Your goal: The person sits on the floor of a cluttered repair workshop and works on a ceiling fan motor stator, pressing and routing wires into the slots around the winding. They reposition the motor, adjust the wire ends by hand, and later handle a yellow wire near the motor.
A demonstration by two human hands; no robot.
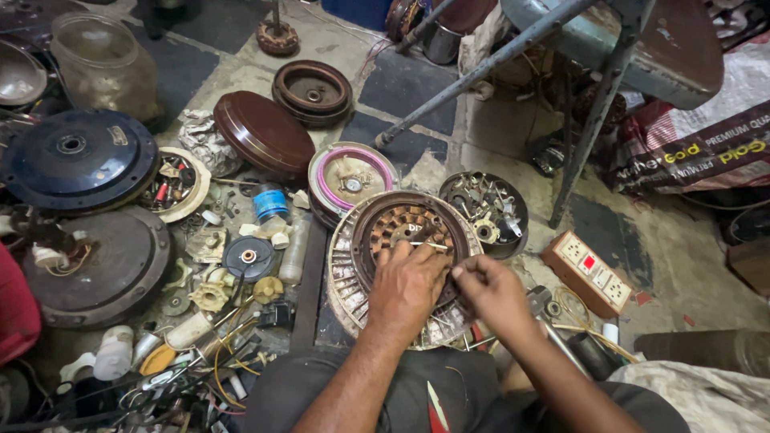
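Both hands (409, 285) (491, 290) seemingly pinch motor windings (409, 228).

Dull metal motor stator (405, 265), glossy brown covers (265, 132)

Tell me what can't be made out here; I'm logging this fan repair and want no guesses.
Head view only:
- What the right hand pinches: too thin to tell; whether it touches the left hand is unclear.
- The part of the motor under both hands: covered by them.
- Contents of the parts bowl: too small to sort.
- Jar: cloudy, contents unreadable.
- Stool: cut off by the top edge.
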